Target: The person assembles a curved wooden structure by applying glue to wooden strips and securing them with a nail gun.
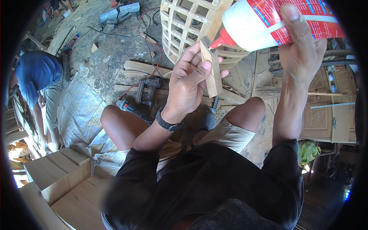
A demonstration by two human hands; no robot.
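My left hand (189, 78) pinches a short, narrow piece of wood (209, 73) between thumb and fingers, holding it up in front of me. In my right hand (303, 46) is a large white and red glue bottle (255, 28), tipped on its side. Its red nozzle (224, 39) points left and down, with the tip at or very close to the upper end of the wood. Whether glue is coming out is too small to tell. Behind the bottle stands a curved wooden lattice frame (180, 28), partly hidden by it.
Wood strips (142, 68) and a power tool (130, 109) lie on the floor before my knees. Cables run across the floor. Another person in a blue shirt (38, 71) bends at the left. Carved wooden panels (320, 111) are at the right, wooden boxes (57, 172) at the lower left.
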